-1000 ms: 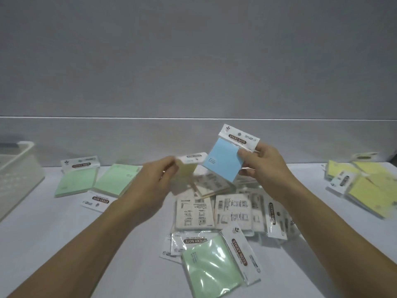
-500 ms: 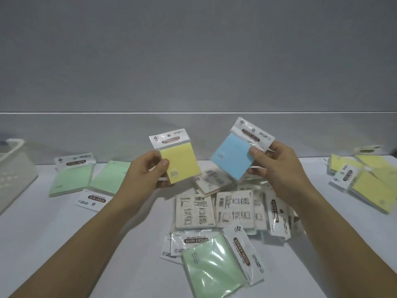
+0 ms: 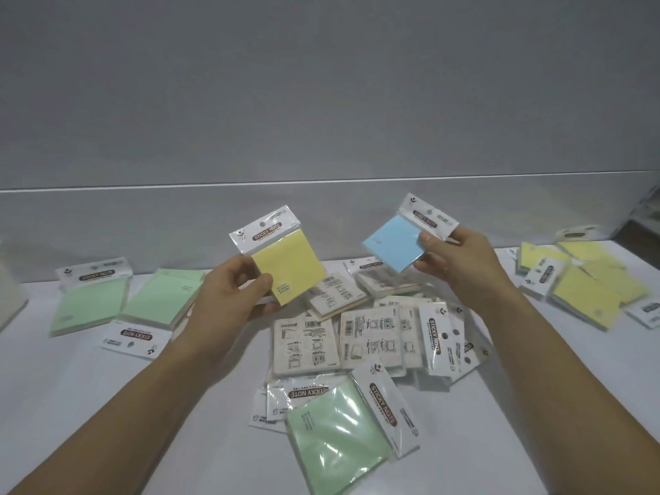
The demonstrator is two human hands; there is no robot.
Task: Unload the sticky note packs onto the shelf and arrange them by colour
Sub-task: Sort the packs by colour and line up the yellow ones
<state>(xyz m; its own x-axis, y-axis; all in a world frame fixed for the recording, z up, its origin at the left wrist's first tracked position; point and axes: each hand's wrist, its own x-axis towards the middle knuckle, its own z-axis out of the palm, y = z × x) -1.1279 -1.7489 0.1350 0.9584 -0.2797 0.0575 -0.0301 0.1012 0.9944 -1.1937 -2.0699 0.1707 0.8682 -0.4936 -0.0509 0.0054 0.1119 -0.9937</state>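
Grey wall rises behind a white shelf strewn with cellophane-wrapped sticky note packs. Two bare forearms reach forward from the lower corners, both hands raised above the shelf and well apart.

The left hand pinches a square yellow sticky note pack at its lower left corner, thumb on the front and fingers curled behind; the pack's white header card tilts up and to the left. The right hand pinches a square pale blue sticky note pack at its right corner, thumb on the front.

Below and between the hands lies a loose heap of packs, printed backs up. A glossy green pack rests on its near side. Left of the left hand lie two flat green packs; right of the right hand, a cluster of yellow packs.
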